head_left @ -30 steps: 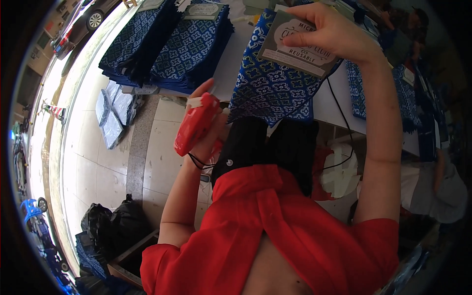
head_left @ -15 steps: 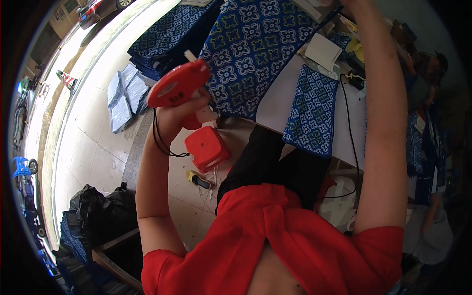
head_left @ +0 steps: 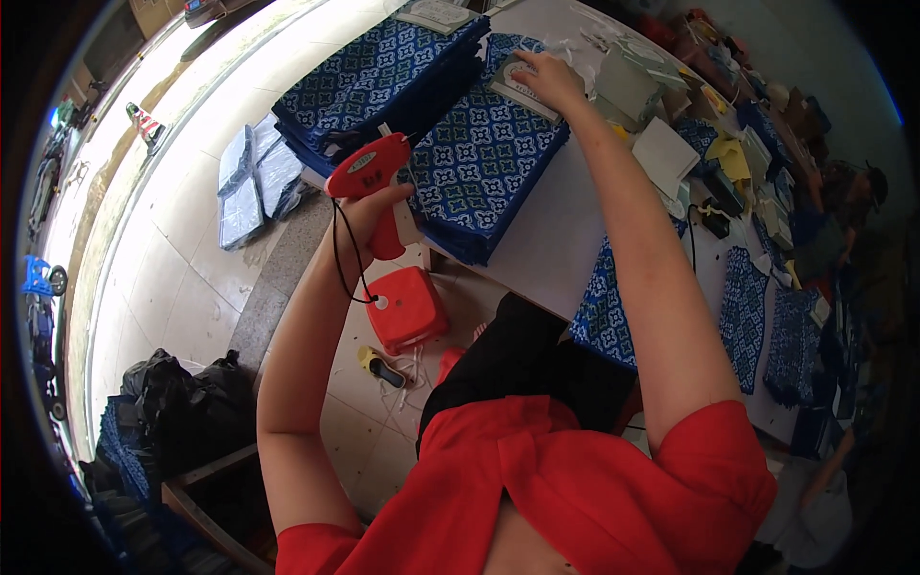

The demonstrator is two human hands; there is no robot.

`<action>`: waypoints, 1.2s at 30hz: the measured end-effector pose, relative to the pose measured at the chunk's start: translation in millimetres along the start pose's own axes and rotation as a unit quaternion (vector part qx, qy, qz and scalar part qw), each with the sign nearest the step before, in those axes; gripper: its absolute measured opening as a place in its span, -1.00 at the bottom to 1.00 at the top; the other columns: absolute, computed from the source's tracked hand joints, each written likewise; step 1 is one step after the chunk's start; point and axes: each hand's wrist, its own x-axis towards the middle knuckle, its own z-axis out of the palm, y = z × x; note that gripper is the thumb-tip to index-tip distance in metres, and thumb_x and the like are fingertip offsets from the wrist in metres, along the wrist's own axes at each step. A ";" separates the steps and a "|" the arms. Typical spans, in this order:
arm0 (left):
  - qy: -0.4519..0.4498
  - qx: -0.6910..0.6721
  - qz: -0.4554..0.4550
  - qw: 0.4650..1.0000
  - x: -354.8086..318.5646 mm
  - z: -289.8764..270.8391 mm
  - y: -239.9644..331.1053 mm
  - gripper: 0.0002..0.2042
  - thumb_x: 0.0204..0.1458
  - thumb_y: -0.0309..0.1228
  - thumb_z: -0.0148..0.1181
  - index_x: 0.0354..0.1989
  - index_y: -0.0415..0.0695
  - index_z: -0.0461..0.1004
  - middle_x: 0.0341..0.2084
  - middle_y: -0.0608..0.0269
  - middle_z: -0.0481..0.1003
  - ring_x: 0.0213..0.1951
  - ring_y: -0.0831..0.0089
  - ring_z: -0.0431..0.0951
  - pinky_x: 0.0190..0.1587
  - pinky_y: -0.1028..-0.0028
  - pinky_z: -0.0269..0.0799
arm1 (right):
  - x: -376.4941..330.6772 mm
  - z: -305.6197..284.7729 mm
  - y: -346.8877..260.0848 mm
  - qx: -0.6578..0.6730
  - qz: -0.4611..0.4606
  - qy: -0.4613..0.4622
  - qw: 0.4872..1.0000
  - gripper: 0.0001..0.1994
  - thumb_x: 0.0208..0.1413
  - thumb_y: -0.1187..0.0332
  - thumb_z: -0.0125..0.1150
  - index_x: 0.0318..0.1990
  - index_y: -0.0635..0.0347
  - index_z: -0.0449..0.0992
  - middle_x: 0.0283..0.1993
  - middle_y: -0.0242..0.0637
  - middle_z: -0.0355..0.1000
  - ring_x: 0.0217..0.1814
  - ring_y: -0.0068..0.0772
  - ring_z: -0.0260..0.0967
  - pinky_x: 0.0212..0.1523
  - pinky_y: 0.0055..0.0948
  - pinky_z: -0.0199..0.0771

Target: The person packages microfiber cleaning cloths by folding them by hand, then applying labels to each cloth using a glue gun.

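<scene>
My left hand (head_left: 360,211) is closed around the handle of a red tagging gun (head_left: 369,166), whose black cord loops over my wrist. The gun's tip is beside the left edge of a pile of blue patterned cloths (head_left: 484,158) on the table. At that pile's far end, my right hand (head_left: 556,82) has its fingers bent over a pale card label (head_left: 520,93) lying on the top cloth. A taller stack of the same blue cloth (head_left: 379,81) stands to the left, with another card (head_left: 436,13) on it.
The white table (head_left: 546,251) runs beyond my lap. A red stool (head_left: 409,305) and a yellow-and-black shoe (head_left: 380,367) are on the tiled floor. Black bags (head_left: 187,395) sit at lower left. White packets (head_left: 666,158) and more blue cloth (head_left: 602,305) lie to the right.
The cloth that my right hand held raised by its far edge now lies flat on the pile. My right hand has moved left and down onto the card. The tagging gun has shifted slightly right.
</scene>
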 end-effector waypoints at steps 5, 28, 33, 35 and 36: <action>0.046 -0.028 0.046 0.997 -5.2 -1.0 -11.0 -0.70 -0.24 -0.49 0.24 -0.26 -0.18 0.36 -0.48 0.24 0.42 -0.44 0.41 0.47 -0.43 0.43 0.42 | -7.1 7.6 -5.5 -0.091 -0.005 0.063 0.994 -0.67 -0.03 0.02 0.04 -0.08 -0.25 0.42 -0.22 -0.42 0.37 -0.10 -0.32 0.28 -0.13 -0.30 0.28; -0.229 0.265 0.188 0.918 -88.4 96.2 -112.1 -0.71 -0.22 -0.44 0.19 -0.29 -0.22 0.30 -0.52 0.15 0.40 -0.44 0.28 0.45 -0.36 0.46 0.33 | -296.2 -90.8 73.6 -0.178 0.158 -0.016 0.971 -0.47 0.10 0.02 -0.14 0.23 -0.29 -0.05 0.32 -0.29 -0.21 0.32 -0.01 -0.26 0.19 0.02 -0.25; -0.208 0.376 0.203 0.880 -38.6 135.7 -102.1 -0.65 -0.20 -0.39 0.14 -0.21 -0.19 0.25 -0.40 0.04 0.41 -0.32 0.24 0.45 -0.23 0.36 0.32 | -348.0 -72.1 76.9 -0.103 0.250 -0.105 0.957 -0.50 0.11 -0.02 -0.21 0.22 -0.28 -0.01 0.33 -0.30 -0.23 0.29 0.05 -0.20 0.19 0.07 -0.29; -0.129 0.513 0.285 0.799 -20.8 142.4 -103.7 -0.61 -0.22 -0.32 0.14 -0.23 -0.25 0.22 -0.39 -0.04 0.40 -0.30 0.10 0.45 -0.23 0.31 0.32 | -349.8 -70.8 75.5 -0.066 0.260 -0.099 0.958 -0.50 0.11 -0.03 -0.23 0.22 -0.28 0.00 0.33 -0.30 -0.23 0.28 0.07 -0.18 0.19 0.09 -0.29; -0.127 0.518 0.286 0.796 -17.6 145.8 -104.5 -0.61 -0.22 -0.32 0.14 -0.23 -0.25 0.22 -0.39 -0.04 0.40 -0.30 0.10 0.45 -0.23 0.31 0.32 | -348.5 -70.0 74.6 -0.061 0.263 -0.092 0.958 -0.50 0.10 -0.03 -0.22 0.21 -0.27 0.01 0.33 -0.30 -0.22 0.27 0.09 -0.16 0.19 0.10 -0.28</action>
